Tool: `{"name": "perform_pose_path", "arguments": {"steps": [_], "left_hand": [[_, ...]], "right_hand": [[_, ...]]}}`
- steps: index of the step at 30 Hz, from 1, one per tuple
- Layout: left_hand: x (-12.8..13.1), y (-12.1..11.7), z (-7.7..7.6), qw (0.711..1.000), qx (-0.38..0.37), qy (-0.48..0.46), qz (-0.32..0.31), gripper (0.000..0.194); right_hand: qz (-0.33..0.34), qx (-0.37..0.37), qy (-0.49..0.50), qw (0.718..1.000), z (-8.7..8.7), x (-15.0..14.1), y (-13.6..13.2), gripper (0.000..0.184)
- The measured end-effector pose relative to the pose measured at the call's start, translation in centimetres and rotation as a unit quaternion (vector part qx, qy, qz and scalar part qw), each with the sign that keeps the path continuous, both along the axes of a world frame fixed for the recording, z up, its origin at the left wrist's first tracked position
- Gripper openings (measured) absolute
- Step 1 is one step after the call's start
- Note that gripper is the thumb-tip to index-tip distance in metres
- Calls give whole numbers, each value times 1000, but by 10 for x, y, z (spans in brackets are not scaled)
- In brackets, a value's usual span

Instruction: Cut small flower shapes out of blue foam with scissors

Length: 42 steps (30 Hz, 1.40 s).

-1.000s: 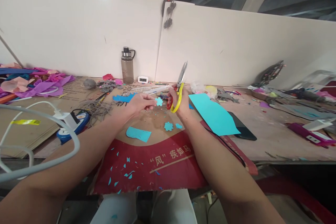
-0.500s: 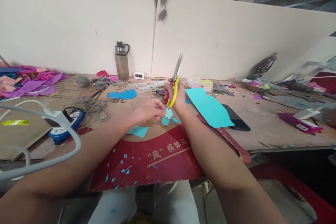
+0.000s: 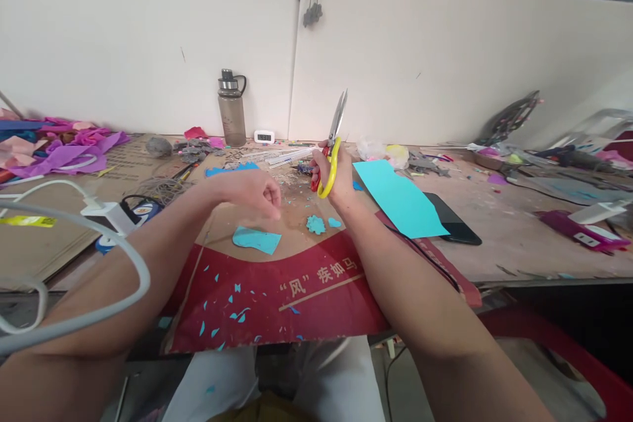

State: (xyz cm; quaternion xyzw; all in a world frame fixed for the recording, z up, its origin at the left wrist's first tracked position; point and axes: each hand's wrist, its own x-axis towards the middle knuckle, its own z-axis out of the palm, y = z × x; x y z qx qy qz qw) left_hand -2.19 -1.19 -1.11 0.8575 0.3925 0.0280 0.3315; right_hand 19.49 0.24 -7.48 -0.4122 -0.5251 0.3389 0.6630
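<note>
My right hand (image 3: 339, 175) grips a pair of scissors (image 3: 337, 122) by the yellow and red handles, blades pointing up and slightly parted. My left hand (image 3: 257, 192) hovers over the cardboard with its fingers curled in and nothing visible in them. Below it lies a turquoise foam-like sheet piece (image 3: 257, 239). Between the hands rests a small turquoise flower-shaped cutout (image 3: 315, 224), beside a small turquoise scrap (image 3: 334, 222). A larger turquoise sheet (image 3: 400, 198) lies right of my right wrist, partly over a black phone (image 3: 452, 221).
Red-printed cardboard (image 3: 316, 303) covers the table's front, dotted with turquoise snippets. A grey bottle (image 3: 231, 109) and small digital clock (image 3: 264, 137) stand at the back wall. White cables (image 3: 141, 264) loop at left; coloured scraps (image 3: 64, 148) pile behind. A purple power strip (image 3: 583, 231) lies right.
My left hand has drawn back leftward from the flower cutouts. Two cutouts showed apart before; now they appear as one overlapping shape. The right hand still holds the scissors upright.
</note>
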Motion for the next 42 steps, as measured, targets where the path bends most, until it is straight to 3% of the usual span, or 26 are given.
{"name": "perform_pose_path", "arguments": {"steps": [4, 11, 16, 22, 26, 31, 34, 39, 42], "left_hand": [[-14, 0, 11, 990, -61, 120, -49, 31], [3, -17, 9, 970, 19, 225, -87, 28], [5, -21, 10, 967, 28, 232, -105, 29], [-8, -10, 15, 996, -53, 34, -68, 21], [-11, 2, 14, 989, -28, -136, 54, 12], [0, 9, 2, 932, -43, -307, 188, 9], [5, 11, -4, 892, -20, -373, 253, 14], [5, 20, -11, 839, -64, -464, 275, 20], [2, 24, -10, 793, -71, -530, 291, 25]], "right_hand": [[-18, -14, 32, 999, -1, -3, -2, 32], [-10, -13, 19, 1000, -1, -5, -6, 35], [-9, -8, 12, 1000, -3, -7, -6, 40], [-12, -22, 11, 1000, 0, -6, -12, 38], [36, -22, 19, 999, 0, -7, -12, 42], [113, -29, 44, 992, 1, -15, -13, 59], [114, -34, 54, 991, 3, -19, -18, 62], [111, -50, 47, 991, 5, -21, -25, 54], [107, -43, -28, 993, 7, -20, -29, 47]]}}
